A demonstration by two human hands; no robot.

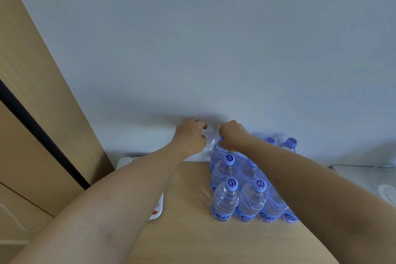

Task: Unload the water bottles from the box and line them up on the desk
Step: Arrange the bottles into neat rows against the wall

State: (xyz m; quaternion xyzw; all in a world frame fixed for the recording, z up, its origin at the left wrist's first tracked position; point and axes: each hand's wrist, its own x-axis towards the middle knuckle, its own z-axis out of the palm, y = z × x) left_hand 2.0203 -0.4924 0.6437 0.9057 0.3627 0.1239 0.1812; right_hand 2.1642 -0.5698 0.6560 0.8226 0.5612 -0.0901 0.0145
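On the table (188, 231), far edge: both hands at the back bottle row.
Near block of upright bottles (240, 195) stands at 2 o'clock. Beyond it, right hand (232, 135) curls over the back-row bottle (217, 150); left hand (189, 137), fingers curled, sits just beside it at 9 o'clock, around something clear, contents untellable. Bottle axis vertical; right hand nearer. Box not visible.

Bottles (225, 201): at least eight in view — some partly hidden behind the right arm
Blue caps (232, 184): five plainly showing
Hands (191, 138): two
Desk (186, 231): one
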